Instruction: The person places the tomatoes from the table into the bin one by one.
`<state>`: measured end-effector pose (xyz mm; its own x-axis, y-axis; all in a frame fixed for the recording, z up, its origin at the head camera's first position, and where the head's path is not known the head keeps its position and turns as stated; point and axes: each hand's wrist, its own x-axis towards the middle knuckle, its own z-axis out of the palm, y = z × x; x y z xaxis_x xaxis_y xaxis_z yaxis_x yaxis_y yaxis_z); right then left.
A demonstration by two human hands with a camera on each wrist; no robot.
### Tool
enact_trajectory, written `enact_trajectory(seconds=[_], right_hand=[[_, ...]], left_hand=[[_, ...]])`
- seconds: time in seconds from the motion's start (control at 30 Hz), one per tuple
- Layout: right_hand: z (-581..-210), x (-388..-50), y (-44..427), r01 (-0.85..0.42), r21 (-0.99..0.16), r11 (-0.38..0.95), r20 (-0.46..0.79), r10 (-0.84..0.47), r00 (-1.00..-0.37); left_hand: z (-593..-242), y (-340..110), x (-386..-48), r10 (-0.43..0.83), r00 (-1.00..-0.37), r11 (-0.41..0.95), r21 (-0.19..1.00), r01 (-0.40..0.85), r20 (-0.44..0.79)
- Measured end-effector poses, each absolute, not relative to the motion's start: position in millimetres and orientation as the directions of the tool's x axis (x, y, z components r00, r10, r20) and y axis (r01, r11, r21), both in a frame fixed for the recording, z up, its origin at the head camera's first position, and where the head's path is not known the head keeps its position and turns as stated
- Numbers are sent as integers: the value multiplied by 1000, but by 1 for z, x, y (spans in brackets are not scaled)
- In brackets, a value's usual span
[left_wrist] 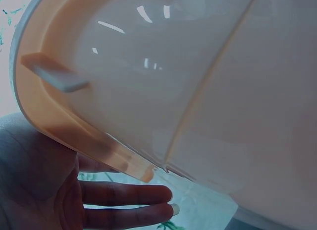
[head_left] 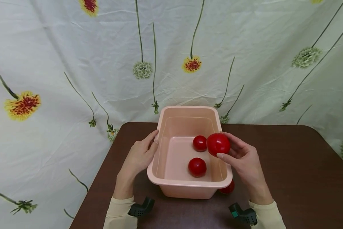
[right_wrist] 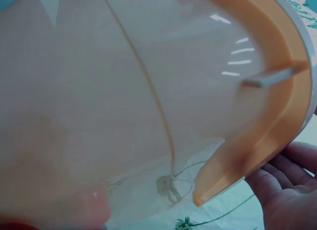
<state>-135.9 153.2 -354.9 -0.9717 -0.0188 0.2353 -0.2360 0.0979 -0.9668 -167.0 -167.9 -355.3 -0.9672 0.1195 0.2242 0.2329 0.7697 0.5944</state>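
A pink basin (head_left: 167, 159) holds two round red fruits, one toward the middle (head_left: 199, 143) and one nearer the front (head_left: 197, 167). My right hand (head_left: 246, 160) pinches a larger red fruit (head_left: 218, 144) between thumb and fingers, over the basin's right side. At the left rim rests my left hand (head_left: 138, 156); in the left wrist view that hand (left_wrist: 39, 175) has two fingers straight beside the basin's outer wall (left_wrist: 133, 101). The right wrist view shows my right hand (right_wrist: 292, 195) at the rim, its fruit hidden.
Another red fruit (head_left: 228, 187) is on the dark brown table (head_left: 291, 171), partly hidden by the basin's front right corner. A pale cloth (head_left: 117, 86) with printed flowers hangs behind the table and to its left.
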Motion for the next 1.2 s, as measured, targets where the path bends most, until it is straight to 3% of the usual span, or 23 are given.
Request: enact_trajectory(seconds=[0.7, 1.07, 1.2], right_hand=[[-354, -135, 158, -242, -969, 56, 234, -124, -964], [-353, -140, 174, -318, -946, -63, 313, 71, -947], [-360, -145, 197, -326, -943, -68, 323, 59, -945]], left_hand=[[-352, -167, -166, 120, -970, 772, 595, 225, 210], [-353, -167, -166, 131, -971, 767, 600, 228, 202], [-354, -167, -166, 127, -972, 770, 599, 222, 197]])
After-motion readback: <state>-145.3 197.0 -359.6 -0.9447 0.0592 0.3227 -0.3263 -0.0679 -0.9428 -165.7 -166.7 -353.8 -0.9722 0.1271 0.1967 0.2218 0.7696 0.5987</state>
